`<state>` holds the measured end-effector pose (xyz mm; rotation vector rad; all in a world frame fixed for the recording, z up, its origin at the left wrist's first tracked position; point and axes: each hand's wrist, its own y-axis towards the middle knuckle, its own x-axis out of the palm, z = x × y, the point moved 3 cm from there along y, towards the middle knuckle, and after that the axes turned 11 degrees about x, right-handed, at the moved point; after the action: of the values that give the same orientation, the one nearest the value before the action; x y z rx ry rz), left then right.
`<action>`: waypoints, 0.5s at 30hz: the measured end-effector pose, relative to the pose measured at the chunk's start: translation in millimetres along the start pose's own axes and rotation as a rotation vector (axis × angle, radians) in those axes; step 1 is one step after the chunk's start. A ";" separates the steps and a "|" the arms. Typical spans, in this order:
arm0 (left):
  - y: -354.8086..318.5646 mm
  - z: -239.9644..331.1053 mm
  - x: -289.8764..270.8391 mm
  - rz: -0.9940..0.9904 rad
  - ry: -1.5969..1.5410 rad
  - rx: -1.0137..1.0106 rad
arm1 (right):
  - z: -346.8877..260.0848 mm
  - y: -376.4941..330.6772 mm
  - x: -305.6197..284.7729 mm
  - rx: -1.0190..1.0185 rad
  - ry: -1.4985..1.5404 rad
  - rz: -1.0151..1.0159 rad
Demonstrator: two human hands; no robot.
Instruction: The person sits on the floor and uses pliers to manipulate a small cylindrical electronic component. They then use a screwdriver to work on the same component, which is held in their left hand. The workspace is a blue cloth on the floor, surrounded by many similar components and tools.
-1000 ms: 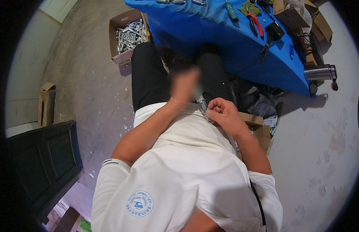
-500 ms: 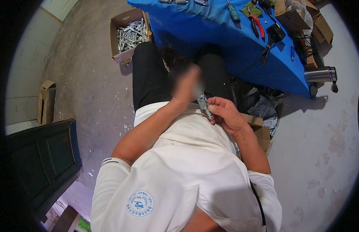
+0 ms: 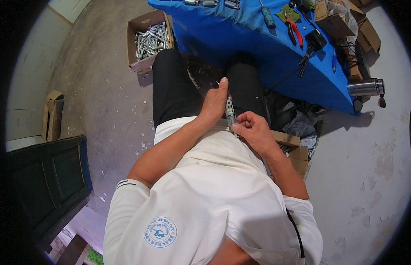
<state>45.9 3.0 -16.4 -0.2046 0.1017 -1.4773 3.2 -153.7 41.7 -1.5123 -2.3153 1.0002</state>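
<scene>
A narrow grey metal part (image 3: 230, 111) with small holes and slots lies between my hands, above my lap. My right hand (image 3: 257, 133) pinches its nearer end between thumb and fingers. Beside its far end is my left hand (image 3: 213, 106), closed, the thumb stretched away from me. A thin pale tip shows by that thumb, too small to name. The curled fingers of the left hand are hidden, so what they grip cannot be made out.
A cardboard box (image 3: 132, 44) of loose silver metal pieces (image 3: 152, 40) stands left of my knee. On the blue-covered table (image 3: 214, 33) lie a screwdriver (image 3: 267, 18), red-handled pliers (image 3: 295, 33), a black adapter (image 3: 316, 39) and a pen (image 3: 334, 63). A steel flask (image 3: 366, 87) juts past its right edge.
The left hand, blurred before, now shows sharply with its thumb up. The metal part and my right hand have shifted slightly left, and the part stands more upright in view.
</scene>
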 end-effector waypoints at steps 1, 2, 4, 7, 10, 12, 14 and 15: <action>0.1 -1.0 0.1 -0.006 0.001 0.003 | 0.8 0.2 -0.1 0.003 -0.016 0.003; 0.6 -1.5 -0.2 -0.008 0.010 0.014 | 0.1 -0.6 0.0 0.021 0.022 -0.018; 2.8 -0.7 -0.7 -0.012 0.031 0.038 | -3.5 -2.5 -0.8 0.056 0.100 -0.060; 1.9 4.4 2.4 0.011 -0.085 -0.060 | 0.2 2.2 -3.1 0.060 0.195 -0.091; 0.8 21.4 7.5 -0.024 -0.136 -0.164 | -1.1 3.3 -3.8 0.093 0.375 -0.140; 1.4 27.0 10.7 -0.084 -0.146 -0.169 | -4.0 5.9 -4.3 0.100 0.469 -0.162; 4.8 33.0 14.9 -0.137 -0.188 -0.168 | -13.7 12.3 -7.5 0.085 0.577 -0.173; 4.3 33.8 18.0 -0.160 -0.226 -0.172 | -19.7 15.4 -9.4 0.074 0.640 -0.173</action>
<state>58.3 -12.1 16.9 -0.5278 0.0300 -1.5948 28.8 -149.7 48.5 -1.3213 -1.8821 0.4559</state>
